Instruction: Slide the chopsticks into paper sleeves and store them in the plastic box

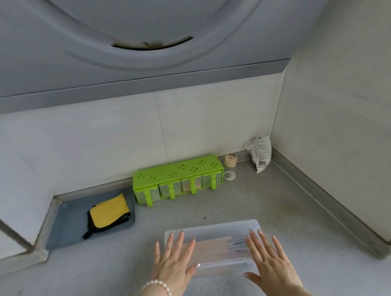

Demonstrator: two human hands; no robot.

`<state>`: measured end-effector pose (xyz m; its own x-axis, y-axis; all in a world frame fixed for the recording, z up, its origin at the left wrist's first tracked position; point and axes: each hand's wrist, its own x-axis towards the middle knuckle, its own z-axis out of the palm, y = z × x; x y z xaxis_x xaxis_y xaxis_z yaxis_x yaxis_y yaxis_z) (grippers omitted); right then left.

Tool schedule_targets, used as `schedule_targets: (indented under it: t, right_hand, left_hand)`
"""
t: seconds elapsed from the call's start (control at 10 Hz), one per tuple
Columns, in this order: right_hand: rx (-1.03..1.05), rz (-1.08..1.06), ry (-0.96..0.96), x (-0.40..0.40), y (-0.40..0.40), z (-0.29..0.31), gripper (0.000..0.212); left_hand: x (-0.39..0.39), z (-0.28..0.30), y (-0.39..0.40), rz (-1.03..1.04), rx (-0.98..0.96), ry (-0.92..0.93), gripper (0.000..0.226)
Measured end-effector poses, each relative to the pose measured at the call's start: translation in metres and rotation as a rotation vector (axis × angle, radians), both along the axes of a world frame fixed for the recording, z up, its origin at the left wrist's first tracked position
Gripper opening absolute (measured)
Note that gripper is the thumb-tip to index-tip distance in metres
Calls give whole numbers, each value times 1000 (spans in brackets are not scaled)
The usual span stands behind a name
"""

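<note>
A translucent plastic box [213, 232] with its lid on lies on the grey counter near the front. Through the lid I see sleeved chopsticks [218, 246] lying lengthwise, pale orange sleeves to the left and bluish ends to the right. My left hand [173, 261] lies flat on the lid's left end with straight, spread fingers; a pearl bracelet is on that wrist. My right hand [271, 258] lies flat on the lid's right end, fingers straight too. Neither hand grips anything.
A green spice rack [178, 177] stands against the back wall. Left of it a grey tray [65, 224] holds a yellow-and-black cloth [108, 211]. A tape roll [231, 160] and a white bag [260, 153] sit in the back right corner. A range hood hangs overhead.
</note>
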<state>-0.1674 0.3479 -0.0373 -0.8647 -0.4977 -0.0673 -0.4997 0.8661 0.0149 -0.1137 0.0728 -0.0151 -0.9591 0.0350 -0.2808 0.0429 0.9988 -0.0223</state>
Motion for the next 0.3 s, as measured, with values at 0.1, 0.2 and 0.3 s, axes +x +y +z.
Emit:
schedule_targets:
  t: [0.1, 0.2, 0.3]
  right_hand:
    - [19, -20, -68, -4, 1, 4, 85]
    - [-45, 10, -35, -3, 3, 16, 77]
    - [-526, -109, -105, -5, 0, 46, 52]
  left_hand:
    - [-2, 10, -1, 0, 58, 66, 87]
    - [-3, 18, -5, -31, 176, 4, 112]
    - [-1, 30, -9, -56, 215, 37, 112]
